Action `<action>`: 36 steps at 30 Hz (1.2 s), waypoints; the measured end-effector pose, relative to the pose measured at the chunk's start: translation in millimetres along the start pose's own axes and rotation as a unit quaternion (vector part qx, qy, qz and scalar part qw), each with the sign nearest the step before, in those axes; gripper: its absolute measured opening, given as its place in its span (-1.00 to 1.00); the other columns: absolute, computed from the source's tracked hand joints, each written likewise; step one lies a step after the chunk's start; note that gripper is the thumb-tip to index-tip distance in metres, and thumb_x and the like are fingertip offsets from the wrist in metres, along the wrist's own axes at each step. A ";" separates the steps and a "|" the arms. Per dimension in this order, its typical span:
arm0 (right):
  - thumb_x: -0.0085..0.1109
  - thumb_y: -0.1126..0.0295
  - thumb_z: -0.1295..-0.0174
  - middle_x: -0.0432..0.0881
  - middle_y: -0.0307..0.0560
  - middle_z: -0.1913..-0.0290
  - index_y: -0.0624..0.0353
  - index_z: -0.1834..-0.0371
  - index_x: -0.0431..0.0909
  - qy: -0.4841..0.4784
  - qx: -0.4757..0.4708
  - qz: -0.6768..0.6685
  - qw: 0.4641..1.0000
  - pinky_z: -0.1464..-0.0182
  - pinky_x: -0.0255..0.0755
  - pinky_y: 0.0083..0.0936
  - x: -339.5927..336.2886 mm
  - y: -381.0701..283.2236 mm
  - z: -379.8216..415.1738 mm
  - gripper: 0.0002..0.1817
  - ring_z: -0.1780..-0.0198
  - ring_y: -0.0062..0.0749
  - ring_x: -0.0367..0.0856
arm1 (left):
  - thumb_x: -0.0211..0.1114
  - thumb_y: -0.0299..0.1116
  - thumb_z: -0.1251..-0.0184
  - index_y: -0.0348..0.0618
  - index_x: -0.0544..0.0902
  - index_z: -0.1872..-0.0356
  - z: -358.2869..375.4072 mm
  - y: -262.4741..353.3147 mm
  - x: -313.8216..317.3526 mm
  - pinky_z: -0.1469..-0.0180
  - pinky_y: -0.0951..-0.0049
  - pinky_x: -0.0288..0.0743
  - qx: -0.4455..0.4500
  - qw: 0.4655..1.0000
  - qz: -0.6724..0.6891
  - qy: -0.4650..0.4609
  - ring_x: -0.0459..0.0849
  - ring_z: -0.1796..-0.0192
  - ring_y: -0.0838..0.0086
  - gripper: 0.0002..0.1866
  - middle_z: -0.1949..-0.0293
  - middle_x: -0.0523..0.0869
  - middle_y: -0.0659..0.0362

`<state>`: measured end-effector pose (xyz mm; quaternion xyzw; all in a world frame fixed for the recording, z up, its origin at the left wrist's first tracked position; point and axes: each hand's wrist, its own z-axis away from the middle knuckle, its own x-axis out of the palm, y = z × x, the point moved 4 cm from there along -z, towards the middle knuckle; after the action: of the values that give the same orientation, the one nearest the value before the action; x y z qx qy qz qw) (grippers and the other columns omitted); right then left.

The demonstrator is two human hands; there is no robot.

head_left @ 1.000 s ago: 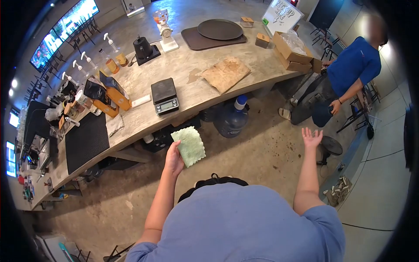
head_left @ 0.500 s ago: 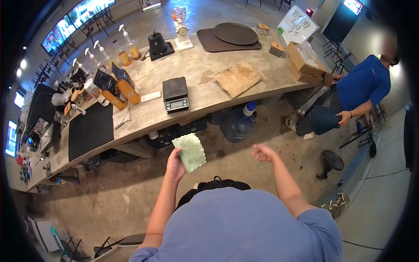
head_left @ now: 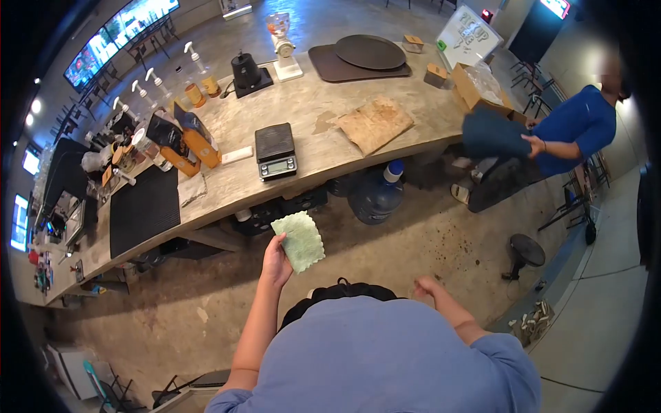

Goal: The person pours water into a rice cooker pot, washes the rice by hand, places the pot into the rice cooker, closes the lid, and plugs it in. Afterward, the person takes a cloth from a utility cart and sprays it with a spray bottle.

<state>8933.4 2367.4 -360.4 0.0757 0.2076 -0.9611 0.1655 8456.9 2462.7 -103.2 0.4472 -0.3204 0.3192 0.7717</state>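
Observation:
My left hand (head_left: 277, 263) is closed on a pale green cloth (head_left: 300, 241) with scalloped edges. It pinches the cloth's left side, thumb on top, and the cloth hangs over the floor in front of the counter (head_left: 241, 196). My right hand (head_left: 427, 288) is low beside my body, away from the counter, with nothing visible in it. Its fingers look curled but are too small and partly hidden to judge. Nearest the cloth on the counter is a black digital scale (head_left: 276, 151). A folded brown cloth (head_left: 375, 125) lies to the scale's right.
Coffee bags (head_left: 196, 134), pump bottles (head_left: 196, 62), a grinder (head_left: 281, 48), trays (head_left: 368, 55) and a cardboard box (head_left: 475, 93) stand on the counter. Below is a water jug (head_left: 375, 199). At right, a person in blue (head_left: 578, 127) holds a dark cloth-like item (head_left: 499, 134) near a stool (head_left: 527, 250).
My right hand has drawn back and down toward my body. My left hand and the green cloth have hardly moved. The other person has raised the dark item toward the counter's end.

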 end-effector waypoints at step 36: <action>-0.06 0.20 -0.28 0.59 -0.21 0.33 0.07 0.05 0.45 0.023 -0.107 -0.224 0.969 0.37 0.49 -0.51 -194.1 -147.1 -108.8 -0.72 0.35 -0.45 0.59 | 0.02 -0.19 -0.24 -0.19 0.36 -0.16 -321.4 -104.2 148.1 -0.26 0.11 0.25 -0.078 0.996 -0.041 0.022 0.47 -0.16 0.17 -0.51 -0.10 0.52 0.05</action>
<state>9071.6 2595.5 -362.0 0.0313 0.3246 -0.9439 -0.0513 8692.8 2739.5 -165.1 0.3918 -0.3088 0.2707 0.8233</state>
